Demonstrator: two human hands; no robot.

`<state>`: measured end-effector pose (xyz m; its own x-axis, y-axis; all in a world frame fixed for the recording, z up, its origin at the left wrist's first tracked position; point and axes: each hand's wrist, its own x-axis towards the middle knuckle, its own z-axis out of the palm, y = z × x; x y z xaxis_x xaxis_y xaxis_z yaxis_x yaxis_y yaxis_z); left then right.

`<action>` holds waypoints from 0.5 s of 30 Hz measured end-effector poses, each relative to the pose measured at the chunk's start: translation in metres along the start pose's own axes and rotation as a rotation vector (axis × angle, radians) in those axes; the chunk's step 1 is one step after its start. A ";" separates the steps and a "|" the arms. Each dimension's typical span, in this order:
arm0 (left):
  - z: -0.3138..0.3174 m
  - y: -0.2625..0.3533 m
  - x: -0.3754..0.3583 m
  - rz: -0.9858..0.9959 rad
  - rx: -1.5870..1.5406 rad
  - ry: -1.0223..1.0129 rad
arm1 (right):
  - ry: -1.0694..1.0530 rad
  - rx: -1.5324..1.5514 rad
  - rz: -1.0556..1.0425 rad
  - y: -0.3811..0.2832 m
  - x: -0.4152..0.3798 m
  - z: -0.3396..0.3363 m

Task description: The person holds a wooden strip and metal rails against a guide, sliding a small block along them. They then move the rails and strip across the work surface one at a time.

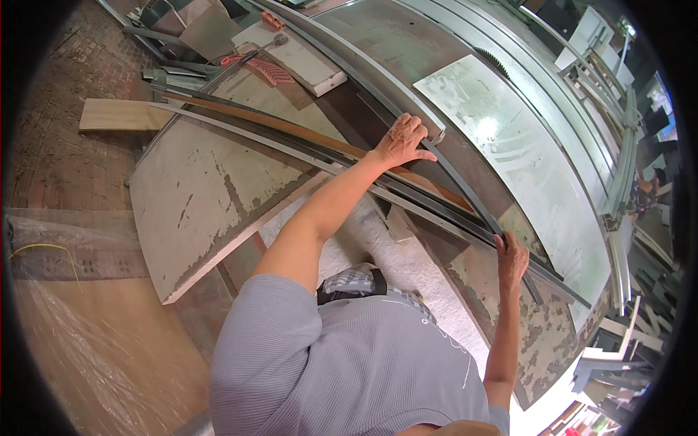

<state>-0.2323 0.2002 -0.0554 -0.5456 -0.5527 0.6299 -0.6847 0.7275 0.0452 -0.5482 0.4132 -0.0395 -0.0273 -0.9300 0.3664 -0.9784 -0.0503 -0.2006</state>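
My left hand [401, 142] is curled over a long dark metal strip [465, 190], with the thumb stretched along its near side. Lower on the same strip, my right hand [513, 260] pinches it close to its near end. Beneath the strip, several long dark profiles [320, 154] lie diagonally across the worktable [211, 174], one brown strip [269, 123] among them. A silvery metal rail [378, 71] runs just beyond my left hand. Parts of the strip under my fingers are hidden.
A toothed saw blade [493, 62] stands up beyond a pale metal sheet [509, 123]. A white block [291, 58], a red ribbed piece [270, 70] and a hammer-like tool [273, 43] lie at upper left. A wooden board [120, 115] juts past the table's left edge. Racked profiles [618, 174] stand right.
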 end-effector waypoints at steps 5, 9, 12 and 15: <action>-0.002 -0.021 0.001 0.019 0.019 -0.011 | 0.029 0.032 -0.006 -0.012 0.009 0.011; -0.007 -0.026 0.003 0.035 0.026 0.005 | -0.026 0.026 0.047 -0.020 0.014 0.011; -0.007 -0.026 0.003 0.056 0.031 0.036 | -0.052 0.081 0.069 -0.020 0.012 0.001; -0.007 -0.027 0.003 0.053 0.035 0.038 | -0.058 0.089 0.071 -0.004 -0.004 -0.017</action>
<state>-0.2120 0.1819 -0.0491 -0.5631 -0.4978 0.6596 -0.6724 0.7401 -0.0155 -0.5472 0.4231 -0.0249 -0.0817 -0.9518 0.2957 -0.9523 -0.0130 -0.3050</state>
